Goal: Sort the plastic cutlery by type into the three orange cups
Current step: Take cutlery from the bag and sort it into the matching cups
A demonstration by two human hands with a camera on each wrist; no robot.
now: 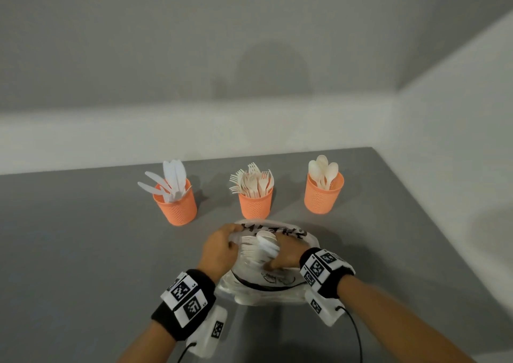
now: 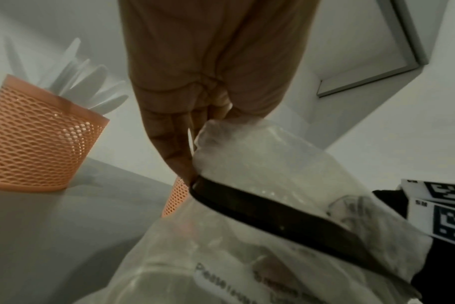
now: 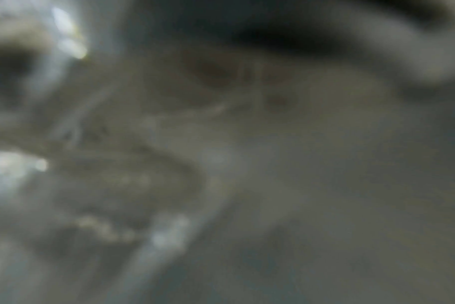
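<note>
Three orange mesh cups stand in a row on the grey table. The left cup (image 1: 176, 208) holds white knives (image 1: 173, 179), the middle cup (image 1: 255, 206) forks (image 1: 252, 182), the right cup (image 1: 322, 196) spoons (image 1: 323, 169). In front of them lies a clear plastic bag (image 1: 263, 287) with black print. My left hand (image 1: 219, 249) pinches the bag's open edge (image 2: 203, 144). My right hand (image 1: 286, 254) reaches into the mouth and grips a bundle of white forks and spoons (image 1: 261, 247). The right wrist view is a blur of plastic.
The table (image 1: 83, 251) ends at a pale wall behind the cups and another on the right. In the left wrist view the knife cup (image 2: 37, 144) stands close on the left, and a sliver of the middle cup (image 2: 175, 197) shows behind the bag.
</note>
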